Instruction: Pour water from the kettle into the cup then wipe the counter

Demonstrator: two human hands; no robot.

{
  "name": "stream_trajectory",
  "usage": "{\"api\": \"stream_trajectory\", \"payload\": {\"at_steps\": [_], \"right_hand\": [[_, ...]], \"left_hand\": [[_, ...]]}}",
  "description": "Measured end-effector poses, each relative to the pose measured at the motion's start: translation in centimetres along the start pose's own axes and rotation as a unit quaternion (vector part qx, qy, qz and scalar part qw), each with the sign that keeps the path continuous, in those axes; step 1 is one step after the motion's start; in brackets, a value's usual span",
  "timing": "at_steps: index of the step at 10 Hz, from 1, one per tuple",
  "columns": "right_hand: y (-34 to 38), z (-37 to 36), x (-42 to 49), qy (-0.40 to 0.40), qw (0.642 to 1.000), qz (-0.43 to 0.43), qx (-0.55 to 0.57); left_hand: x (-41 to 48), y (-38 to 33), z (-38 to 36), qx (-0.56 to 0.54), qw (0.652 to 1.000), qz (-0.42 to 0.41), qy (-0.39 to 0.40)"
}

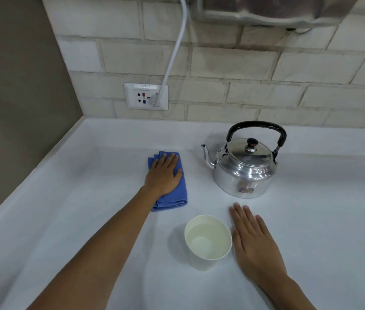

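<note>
1. Left hand [163, 174] lies palm-down on the folded blue cloth [177, 193], fingers straight and close together, thumb out to the side; nothing gripped.
2. Right hand [252, 239] flat on the counter [76, 198], fingers slightly spread, just right of the cup [208, 240]; contact with it cannot be told.
3. Cup upright, water inside.
4. Kettle [244, 166] upright behind the cup, lid on, spout pointing left; cloth left of it, apart.

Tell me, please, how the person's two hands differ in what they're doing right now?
The left hand lies on the folded blue cloth, further from the person; the right hand lies on bare counter beside the cup, nearer. Both are flat, palm down, holding nothing.
</note>
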State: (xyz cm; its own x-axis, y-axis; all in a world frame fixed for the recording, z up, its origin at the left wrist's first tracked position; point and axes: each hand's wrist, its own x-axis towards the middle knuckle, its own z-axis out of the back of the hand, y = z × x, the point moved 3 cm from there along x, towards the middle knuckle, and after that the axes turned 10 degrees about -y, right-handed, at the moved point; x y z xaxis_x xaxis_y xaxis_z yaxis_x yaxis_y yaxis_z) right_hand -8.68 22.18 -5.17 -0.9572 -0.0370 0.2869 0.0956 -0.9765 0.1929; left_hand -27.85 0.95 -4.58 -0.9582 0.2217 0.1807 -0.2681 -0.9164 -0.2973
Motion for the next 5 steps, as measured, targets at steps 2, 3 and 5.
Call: {"api": "stream_trajectory", "payload": {"at_steps": [2, 3, 5], "right_hand": [[0.2, 0.1, -0.1, -0.003, 1.0, 0.002, -0.004], [0.2, 0.3, -0.1, 0.0, 1.0, 0.004, -0.002], [0.1, 0.3, -0.1, -0.008, 1.0, 0.014, -0.011]], "left_hand": [[1.0, -0.2, -0.1, -0.022, 0.998, -0.053, 0.017], [1.2, -0.3, -0.1, -0.011, 0.997, -0.066, 0.027], [0.4, -0.8, 0.8, 0.017, 0.997, -0.066, -0.041]]}}
